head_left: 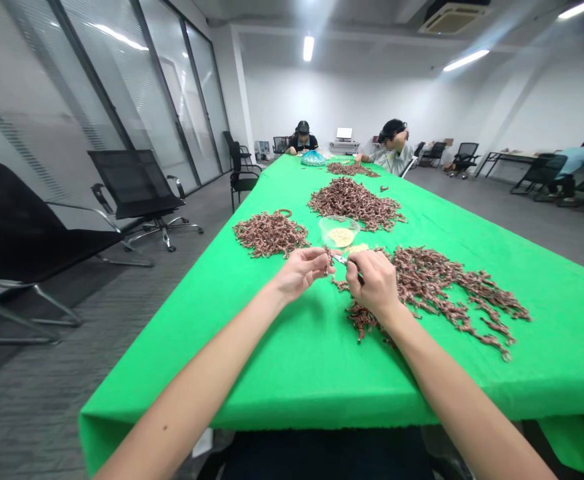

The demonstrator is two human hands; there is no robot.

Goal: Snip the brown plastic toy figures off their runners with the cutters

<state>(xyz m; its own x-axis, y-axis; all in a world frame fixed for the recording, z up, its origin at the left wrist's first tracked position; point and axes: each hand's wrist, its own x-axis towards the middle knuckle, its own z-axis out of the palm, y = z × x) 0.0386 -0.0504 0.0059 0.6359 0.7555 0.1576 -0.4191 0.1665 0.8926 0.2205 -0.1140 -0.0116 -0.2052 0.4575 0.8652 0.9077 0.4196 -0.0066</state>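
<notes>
My left hand (302, 272) pinches a small reddish-brown piece (329, 260) between thumb and fingertips above the green cloth. Closed around a small pair of pliers (341, 260) is my right hand (375, 280); their metal jaws reach the held piece. Just beyond both hands stands a clear plastic bowl (339, 230) with pale yellow bits in it, and more pale bits (358, 248) lie beside it. A spread pile of brown pieces (432, 273) lies to the right, partly hidden by my right hand and forearm. The exact kind of the pieces is too small to tell.
Further piles of brown pieces lie at the left (271, 235) and behind the bowl (355, 203) on the green tablecloth (282, 360). Two people sit at the far end near a blue plastic bag (313, 158). Office chairs (135, 183) stand left of the table.
</notes>
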